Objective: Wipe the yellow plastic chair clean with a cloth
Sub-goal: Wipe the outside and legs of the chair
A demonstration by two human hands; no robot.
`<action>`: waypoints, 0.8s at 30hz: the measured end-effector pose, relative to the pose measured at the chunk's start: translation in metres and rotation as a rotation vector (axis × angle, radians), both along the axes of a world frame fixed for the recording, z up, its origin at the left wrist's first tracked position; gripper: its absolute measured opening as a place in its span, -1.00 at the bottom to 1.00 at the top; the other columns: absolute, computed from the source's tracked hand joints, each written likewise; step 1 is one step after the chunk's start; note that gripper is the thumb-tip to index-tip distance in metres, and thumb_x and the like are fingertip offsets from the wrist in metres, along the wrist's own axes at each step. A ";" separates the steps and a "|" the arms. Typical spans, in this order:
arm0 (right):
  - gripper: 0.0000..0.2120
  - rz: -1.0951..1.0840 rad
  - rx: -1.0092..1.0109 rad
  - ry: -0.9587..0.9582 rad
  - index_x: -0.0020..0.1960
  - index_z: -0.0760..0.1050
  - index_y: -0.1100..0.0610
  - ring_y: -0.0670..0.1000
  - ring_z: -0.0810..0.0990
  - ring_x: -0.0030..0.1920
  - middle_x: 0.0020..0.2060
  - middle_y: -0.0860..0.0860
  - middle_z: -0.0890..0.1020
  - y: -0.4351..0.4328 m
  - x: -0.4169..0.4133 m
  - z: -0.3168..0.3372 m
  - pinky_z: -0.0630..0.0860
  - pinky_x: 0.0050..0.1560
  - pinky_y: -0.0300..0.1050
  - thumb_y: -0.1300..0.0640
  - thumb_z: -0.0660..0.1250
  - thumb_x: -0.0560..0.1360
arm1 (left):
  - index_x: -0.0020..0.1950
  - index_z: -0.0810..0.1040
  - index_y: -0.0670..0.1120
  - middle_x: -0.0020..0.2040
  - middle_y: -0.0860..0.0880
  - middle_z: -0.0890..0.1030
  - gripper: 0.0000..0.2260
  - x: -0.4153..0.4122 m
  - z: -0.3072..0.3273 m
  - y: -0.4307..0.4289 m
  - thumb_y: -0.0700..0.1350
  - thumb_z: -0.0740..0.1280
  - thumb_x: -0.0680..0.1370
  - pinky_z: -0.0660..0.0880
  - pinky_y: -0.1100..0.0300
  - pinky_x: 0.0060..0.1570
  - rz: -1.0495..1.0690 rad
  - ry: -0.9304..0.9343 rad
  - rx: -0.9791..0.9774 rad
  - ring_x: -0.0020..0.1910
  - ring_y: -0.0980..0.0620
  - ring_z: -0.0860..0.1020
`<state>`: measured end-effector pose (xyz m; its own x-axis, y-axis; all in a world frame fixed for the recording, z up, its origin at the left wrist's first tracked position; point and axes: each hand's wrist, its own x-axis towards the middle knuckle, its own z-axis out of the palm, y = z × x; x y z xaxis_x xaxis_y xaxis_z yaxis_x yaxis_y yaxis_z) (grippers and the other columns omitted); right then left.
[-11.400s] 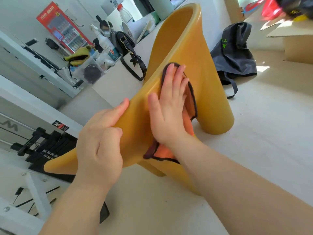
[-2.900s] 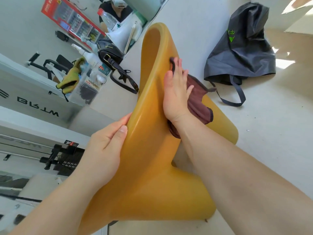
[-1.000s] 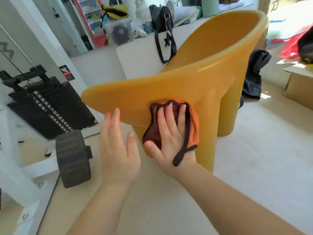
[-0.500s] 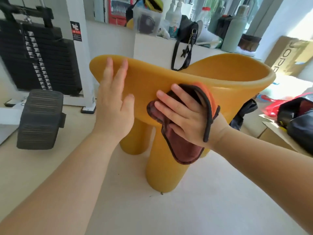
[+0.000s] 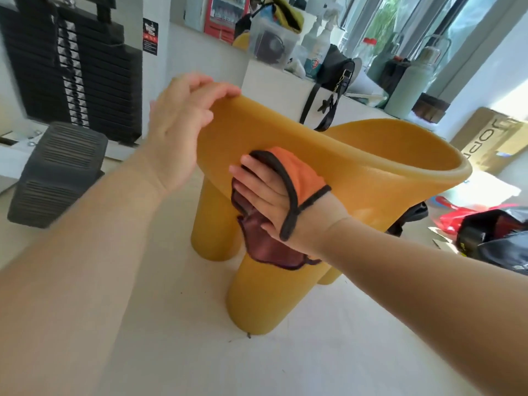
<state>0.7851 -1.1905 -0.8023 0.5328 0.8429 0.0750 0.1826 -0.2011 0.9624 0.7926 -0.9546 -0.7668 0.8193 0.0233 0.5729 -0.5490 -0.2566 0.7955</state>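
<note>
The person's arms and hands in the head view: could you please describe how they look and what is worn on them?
Both forearms are bare to the frame's edge: no sleeves, gloves, watch, rings or markings show. The left hand and right hand are uncovered, with short, unpainted nails where visible. Nothing is worn on either wrist.

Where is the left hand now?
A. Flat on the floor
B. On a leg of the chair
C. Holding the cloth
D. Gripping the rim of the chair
D: the left hand curls its fingers over the top rim of the chair, while the right hand presses the cloth against the outer wall below.
</note>
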 end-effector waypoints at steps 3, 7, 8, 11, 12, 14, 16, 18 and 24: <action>-0.24 0.083 0.023 0.137 0.63 -0.24 0.28 0.30 -0.14 0.62 0.61 0.26 -0.24 -0.024 -0.013 0.012 0.07 0.58 0.27 0.04 0.16 0.66 | 0.18 0.46 0.30 0.39 0.11 0.31 -0.62 0.008 0.000 0.003 0.04 0.01 0.47 0.14 -0.03 0.44 -0.082 0.005 0.110 0.43 0.10 0.22; -0.52 0.338 0.092 0.236 0.55 0.30 0.27 0.24 0.28 0.55 0.56 0.17 0.30 -0.045 -0.040 0.045 0.46 0.39 0.18 0.34 0.25 0.64 | 0.28 0.45 0.11 0.37 0.02 0.34 -0.58 0.009 -0.008 -0.004 -0.04 0.03 0.47 0.19 0.01 0.44 -0.045 -0.059 0.050 0.42 0.10 0.23; -0.56 0.365 0.103 0.217 0.50 0.39 0.27 0.23 0.34 0.52 0.52 0.16 0.39 -0.044 -0.041 0.053 0.49 0.36 0.16 0.33 0.27 0.63 | 0.30 0.45 0.09 0.38 0.02 0.33 -0.57 0.010 -0.009 -0.005 -0.04 0.04 0.47 0.18 -0.04 0.45 -0.043 -0.067 0.046 0.44 0.08 0.22; -0.54 0.343 0.120 0.056 0.49 0.41 0.27 0.26 0.38 0.50 0.45 0.18 0.48 -0.038 -0.036 0.066 0.54 0.27 0.14 0.30 0.34 0.60 | 0.32 0.45 0.08 0.41 0.06 0.32 -0.56 0.013 -0.012 -0.002 -0.03 0.04 0.48 0.13 -0.18 0.48 -0.045 -0.077 0.059 0.51 0.00 0.17; -0.49 0.322 0.129 0.028 0.52 0.35 0.27 0.29 0.35 0.51 0.47 0.19 0.45 -0.040 -0.034 0.066 0.54 0.27 0.16 0.29 0.35 0.60 | 0.33 0.45 0.09 0.42 0.06 0.32 -0.55 0.013 -0.013 -0.001 -0.01 0.03 0.48 0.12 -0.19 0.48 -0.049 -0.081 0.062 0.52 -0.01 0.16; -0.43 0.287 0.186 0.024 0.57 0.29 0.23 0.31 0.26 0.54 0.51 0.19 0.38 -0.046 -0.037 0.066 0.49 0.32 0.22 0.28 0.36 0.59 | 0.32 0.46 0.13 0.44 0.06 0.32 -0.54 0.014 -0.013 0.004 0.00 0.02 0.47 0.10 -0.20 0.49 -0.057 -0.080 0.063 0.54 -0.03 0.14; -0.45 0.297 0.303 0.103 0.55 0.34 0.19 0.33 0.23 0.54 0.51 0.18 0.32 -0.055 -0.042 0.070 0.37 0.42 0.30 0.25 0.37 0.58 | 0.32 0.46 0.17 0.45 0.06 0.32 -0.54 0.015 -0.013 0.006 -0.01 0.02 0.47 0.09 -0.21 0.49 -0.070 -0.067 0.061 0.55 -0.04 0.12; -0.49 0.327 0.368 0.223 0.49 0.39 0.25 0.35 0.29 0.52 0.49 0.24 0.33 -0.060 -0.047 0.082 0.36 0.42 0.34 0.24 0.40 0.58 | 0.31 0.46 0.19 0.45 0.06 0.31 -0.54 0.014 -0.013 0.005 0.01 0.03 0.46 0.09 -0.22 0.49 -0.079 -0.069 0.058 0.55 -0.05 0.11; -0.70 0.397 0.414 0.320 0.31 0.58 0.31 0.36 0.54 0.30 0.21 0.34 0.58 -0.033 -0.025 0.112 0.49 0.26 0.28 0.28 0.34 0.59 | 0.32 0.42 0.21 0.50 0.08 0.28 -0.53 0.008 -0.012 0.000 0.08 0.02 0.44 0.04 -0.21 0.52 -0.056 -0.052 0.040 0.57 0.02 0.07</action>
